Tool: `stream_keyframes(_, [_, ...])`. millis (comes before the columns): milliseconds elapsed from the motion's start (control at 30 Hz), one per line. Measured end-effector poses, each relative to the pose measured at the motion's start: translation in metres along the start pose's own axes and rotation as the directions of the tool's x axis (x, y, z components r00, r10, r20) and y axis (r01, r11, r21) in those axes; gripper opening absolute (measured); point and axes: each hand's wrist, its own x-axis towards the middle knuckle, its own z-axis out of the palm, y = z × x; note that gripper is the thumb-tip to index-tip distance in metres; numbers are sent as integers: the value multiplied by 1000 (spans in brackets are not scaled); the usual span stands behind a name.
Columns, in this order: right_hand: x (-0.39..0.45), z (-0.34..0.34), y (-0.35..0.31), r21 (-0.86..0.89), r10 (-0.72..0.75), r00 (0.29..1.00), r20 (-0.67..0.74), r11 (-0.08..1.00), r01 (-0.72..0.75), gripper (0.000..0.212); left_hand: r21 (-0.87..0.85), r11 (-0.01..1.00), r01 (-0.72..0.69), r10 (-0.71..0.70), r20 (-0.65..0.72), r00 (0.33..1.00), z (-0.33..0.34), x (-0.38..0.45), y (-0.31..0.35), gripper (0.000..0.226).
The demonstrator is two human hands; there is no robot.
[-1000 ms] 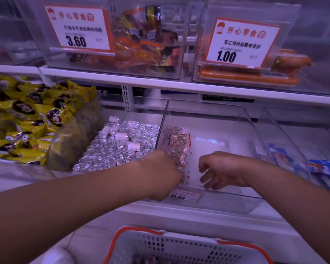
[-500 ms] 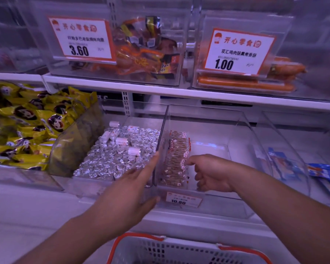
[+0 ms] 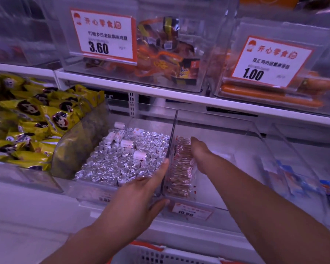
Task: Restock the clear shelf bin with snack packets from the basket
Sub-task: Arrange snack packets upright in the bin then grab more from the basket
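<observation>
The clear shelf bin (image 3: 236, 134) sits in the middle of the lower shelf. A row of red-and-white snack packets (image 3: 181, 174) stands along its left wall. My right hand (image 3: 198, 149) reaches inside the bin to the far end of that row and touches the packets; its fingers are hidden behind the back of the hand. My left hand (image 3: 141, 199) is spread at the bin's front-left corner, fingers straight along the left wall and thumb under the front edge. The white basket with an orange rim (image 3: 156, 254) shows at the bottom edge.
A bin of silver foil-wrapped snacks (image 3: 126, 161) adjoins on the left, then yellow packets (image 3: 36, 121). Blue packets (image 3: 303, 183) lie in the bin to the right. The upper shelf (image 3: 179, 98) holds bins with price signs 3.60 and 1.00.
My right hand has slid deeper into the bin, from the near part of the packet row to its far end. My left hand came out of the bin, opened, and now rests at its front-left corner.
</observation>
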Motion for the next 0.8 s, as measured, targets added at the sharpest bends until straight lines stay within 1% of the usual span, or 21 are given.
stream_keyframes(67, [7,17,2,87,19,1000,-6,996,-18,50,10,1000,-22,22,-16,1000,-1,0,2,93])
stream_keyframes(133, [9,16,7,205,20,1000,-8,979,-18,39,57,997,-53,54,-23,998,-3,1,3,92])
stream_keyframes(167, [10,11,10,230,24,1000,-13,973,-20,35,77,995,-59,61,-26,998,-3,2,3,91])
stream_keyframes(200, [13,3,14,222,24,1000,-21,975,-19,35,92,994,-62,65,-33,997,-3,2,2,91])
stream_keyframes(300, [21,-5,22,96,-5,997,-72,995,12,36,104,992,-76,80,-38,996,-2,1,1,90])
stream_keyframes(333, [23,-3,23,91,-14,999,-47,996,18,35,100,992,-79,83,-40,996,-3,1,1,90])
stream_keyframes(400, [22,2,21,107,-34,998,47,994,28,34,108,990,-90,96,-54,994,-2,-1,1,89])
stream_keyframes(467, [22,4,22,79,-46,995,87,996,39,35,134,987,-91,101,-69,993,-1,-1,1,88])
stream_keyframes(500, [19,1,22,70,-44,996,78,997,39,42,152,984,-91,104,-74,992,0,0,0,88])
stream_keyframes(533, [16,-4,22,42,-48,998,41,998,47,50,168,981,-95,109,-75,991,0,0,0,88])
stream_keyframes(600, [1,-17,19,-68,-116,992,-52,991,112,60,205,974,-94,111,-72,991,1,-3,1,86])
stream_keyframes(633, [-11,-25,20,-113,-213,972,-99,973,202,59,222,971,-89,109,-82,991,3,-7,3,83])
stream_keyframes(667, [-28,-34,23,-114,-345,929,-133,937,331,55,238,968,-83,110,-102,989,5,-11,6,76])
stream_keyframes(700, [-52,-45,29,-72,-485,860,-158,874,480,47,255,963,-88,125,-134,983,8,-17,10,67])
stream_keyframes(733, [-80,-55,40,-28,-624,757,-195,775,631,37,271,955,-117,170,-181,969,11,-22,13,59])
stream_keyframes(767, [-109,-63,60,-21,-741,634,-220,654,756,31,276,945,-173,239,-225,945,16,-29,15,52])
stream_keyframes(800, [-135,-70,89,-83,-825,535,-181,555,828,29,257,933,-251,315,-250,916,23,-36,17,46])
